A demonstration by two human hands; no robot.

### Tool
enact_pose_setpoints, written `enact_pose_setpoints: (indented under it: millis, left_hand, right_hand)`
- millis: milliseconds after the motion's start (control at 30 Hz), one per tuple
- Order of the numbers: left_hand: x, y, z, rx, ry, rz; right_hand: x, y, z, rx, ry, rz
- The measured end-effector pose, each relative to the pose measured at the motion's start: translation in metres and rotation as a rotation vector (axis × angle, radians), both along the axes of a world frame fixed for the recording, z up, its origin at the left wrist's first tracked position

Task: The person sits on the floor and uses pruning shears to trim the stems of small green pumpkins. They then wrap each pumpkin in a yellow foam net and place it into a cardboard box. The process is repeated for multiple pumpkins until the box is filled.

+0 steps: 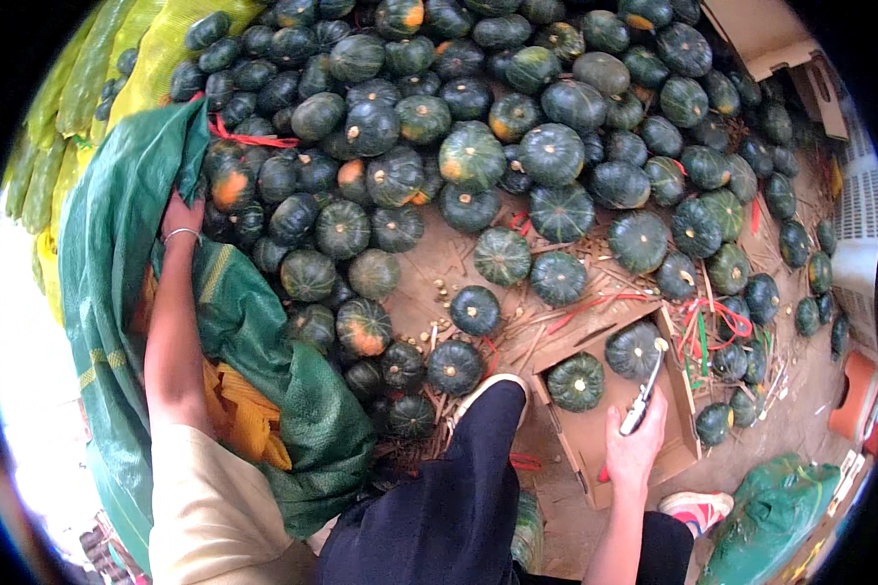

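Note:
My left hand [181,216], a thin bracelet at its wrist, is closed on the upper edge of a green woven sack [117,244], beside the squash heap; its fingertips are partly hidden. My right hand [636,437] is wrapped round pruning shears [644,395] with a silver metal end. The tip of the shears is at the pale stem of a dark green squash [632,351] in an open cardboard box [600,448]. A second squash [576,381] sits in the same box, to the left.
A large heap of dark green squashes [470,156], some with orange patches, covers the floor ahead. Yellow mesh sacks [161,54] stand at the far left. Straw and red ties [727,317] litter the floor. White crates [863,195] and a green bag [776,512] are on the right.

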State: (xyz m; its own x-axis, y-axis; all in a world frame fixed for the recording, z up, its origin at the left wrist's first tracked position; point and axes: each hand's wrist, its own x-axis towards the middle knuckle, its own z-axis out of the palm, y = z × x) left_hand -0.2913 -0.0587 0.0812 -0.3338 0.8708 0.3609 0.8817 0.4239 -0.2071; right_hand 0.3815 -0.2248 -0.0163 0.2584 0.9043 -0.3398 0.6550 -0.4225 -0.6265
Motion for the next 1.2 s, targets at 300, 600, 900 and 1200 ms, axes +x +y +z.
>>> enact_pose_setpoints:
  millis: [300,600,900,1200]
  left_hand:
    - [0.385,-0.042,-0.037,-0.338,-1.497,-0.354]
    - [0.255,-0.013,-0.092,-0.329,-0.252,-0.459]
    - [0.182,-0.020,-0.082,-0.433,0.002,0.024]
    - [0.224,-0.058,-0.059,0.054,-2.279,0.003]
  right_hand:
    - [-0.094,0.063,0.034,0.011,-0.025,0.421]
    - [-0.063,0.021,0.035,-0.200,-0.016,0.383]
    - [-0.047,0.011,0.043,-0.200,0.040,0.338]
    - [-0.047,0.008,0.048,-0.205,0.110,0.365]
